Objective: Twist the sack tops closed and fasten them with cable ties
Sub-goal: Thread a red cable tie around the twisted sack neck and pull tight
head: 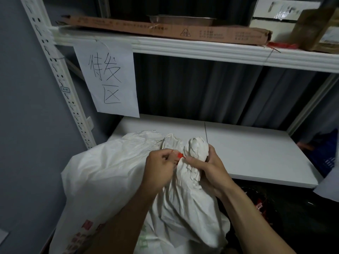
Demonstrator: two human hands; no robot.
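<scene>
Beyond both grips, shelving (201, 50): white metal; its lower shelf (256, 153) runs behind and to the right of the hands, its upper shelf high above them.
Sack (110, 171): white and crumpled, bulging out left of and below the left grip, with red print near its bottom end.
Paper sign (108, 79): hangs from the upper shelf, up and left of the grips, with hand-written characters.
Cardboard box (165, 30): long and flat, lying on the upper shelf far above the grips.
Sack top (196, 149): gathered into a twisted neck, standing up inside the right grip.
Right hand (211, 165): grip closed, fingers and thumb wrapped round the sack top.
Left hand (159, 171): grip closed tight, fingers curled, pinching the cable tie just left of the neck.
Cable tie (180, 155): red, between the two grips, touching the neck.
Dark strand (205, 132): thin, rising straight up from the top of the right grip; what it belongs to is unclear.
</scene>
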